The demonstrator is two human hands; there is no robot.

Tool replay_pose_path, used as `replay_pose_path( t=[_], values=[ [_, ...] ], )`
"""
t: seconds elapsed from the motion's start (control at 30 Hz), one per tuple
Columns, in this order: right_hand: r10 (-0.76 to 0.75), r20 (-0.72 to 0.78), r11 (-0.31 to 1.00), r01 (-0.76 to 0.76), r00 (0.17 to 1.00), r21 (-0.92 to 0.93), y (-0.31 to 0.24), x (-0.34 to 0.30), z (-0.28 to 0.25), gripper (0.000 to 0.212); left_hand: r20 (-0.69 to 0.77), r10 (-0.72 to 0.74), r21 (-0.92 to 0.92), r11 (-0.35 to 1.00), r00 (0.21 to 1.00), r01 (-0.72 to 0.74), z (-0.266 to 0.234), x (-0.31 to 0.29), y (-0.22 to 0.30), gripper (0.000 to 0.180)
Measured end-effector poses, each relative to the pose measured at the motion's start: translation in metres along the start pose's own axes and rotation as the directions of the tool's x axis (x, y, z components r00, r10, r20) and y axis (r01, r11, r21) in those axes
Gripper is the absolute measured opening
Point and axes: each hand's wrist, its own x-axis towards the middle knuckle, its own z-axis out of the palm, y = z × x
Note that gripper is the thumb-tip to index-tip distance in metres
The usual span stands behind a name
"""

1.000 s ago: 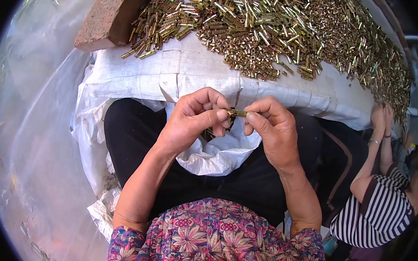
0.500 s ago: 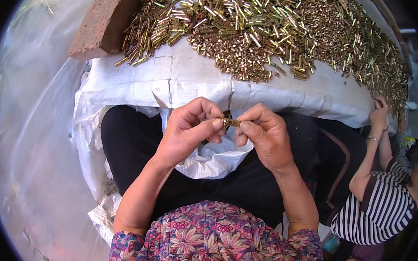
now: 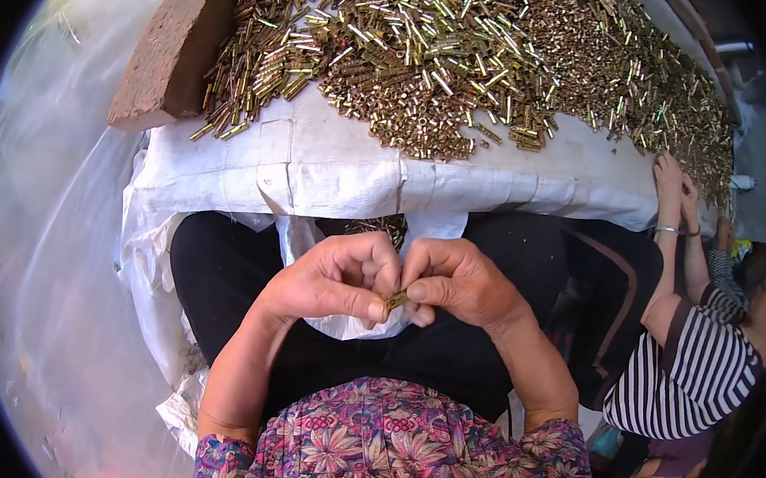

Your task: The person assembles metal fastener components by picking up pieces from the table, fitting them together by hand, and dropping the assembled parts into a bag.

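Note:
Over my lap, my left hand (image 3: 338,276) and my right hand (image 3: 458,284) meet in a pinch, thumbs against fingers. Between their fingertips is a small brass-coloured metal piece (image 3: 396,299), held from both sides and mostly covered. Under the hands lies an open white woven sack (image 3: 347,327). More brass-coloured pieces (image 3: 390,228) show in its mouth, just beyond my fingers. Across the white-covered work surface (image 3: 334,178) spreads a big heap of slim brass-coloured metal tubes (image 3: 414,46), with short ring-like sleeves (image 3: 422,126) along its near side.
A reddish-brown brick (image 3: 166,60) borders the heap at the left. At the right, a co-worker's hands (image 3: 673,184) reach to the heap's edge, with a striped sleeve (image 3: 689,371) below. Clear plastic sheeting (image 3: 63,243) covers the left side.
Both my hands have come down toward my body with the piece still between them. The heap sits slightly further left in the picture. The co-worker's hands have shifted at the heap's edge.

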Motion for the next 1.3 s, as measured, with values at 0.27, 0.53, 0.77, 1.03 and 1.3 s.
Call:
replay_pose_path(
  t=[0.27,0.53,0.77,1.03,1.3],
  values=[
    [-0.343,-0.297,0.534,-0.075,0.891,-0.842,-0.045,0.007,-0.036,0.012,-0.334,-0.001,0.347,0.930,0.943,0.123,-0.024,-0.014,0.016,0.018],
    [-0.616,-0.159,-0.180,-0.334,0.772,-0.925,-0.082,0.037,-0.123,0.010,-0.314,0.569,0.947,0.134,0.760,0.291,-0.047,0.049,0.030,0.013],
    [-0.578,-0.171,-0.231,-0.361,0.798,-0.903,-0.078,0.046,-0.120,0.011,-0.235,0.593,0.946,-0.042,0.770,0.321,-0.062,0.086,0.028,0.015],
    [-0.604,-0.278,0.239,-0.162,0.747,-0.957,-0.070,0.027,-0.084,0.007,-0.171,0.643,0.981,0.045,0.746,0.187,-0.062,0.069,0.030,0.011],
    [-0.375,-0.367,0.786,0.081,0.851,-0.613,-0.038,0.017,-0.034,0.011,-0.432,0.317,0.386,0.911,0.844,-0.145,-0.030,0.035,0.029,0.009]
  ],
)
